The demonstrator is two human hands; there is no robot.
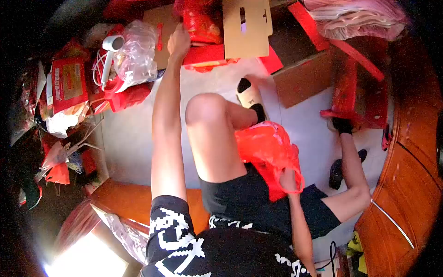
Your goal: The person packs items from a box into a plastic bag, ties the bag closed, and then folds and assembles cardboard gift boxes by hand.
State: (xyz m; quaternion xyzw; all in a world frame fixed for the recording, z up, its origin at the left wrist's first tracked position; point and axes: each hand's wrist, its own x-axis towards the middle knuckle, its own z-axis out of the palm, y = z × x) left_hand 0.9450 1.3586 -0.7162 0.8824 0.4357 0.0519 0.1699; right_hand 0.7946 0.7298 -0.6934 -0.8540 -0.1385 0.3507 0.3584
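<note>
Draping over the right fingers (288,175), a red bag (264,144) obscures their grip; the left fingers (179,35) curl, hold unclear.

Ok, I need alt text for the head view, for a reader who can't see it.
First-person view: the right hand is at a red plastic bag beside a bent leg, while the left hand reaches forward to red packaging beside a brown cardboard flap; neither grip is clear. To the left, a white hair dryer lies by transparent plastic.

two hands (179,40), one hair dryer (109,62), and, murky edges considered, at least two red bags (265,145)
</note>
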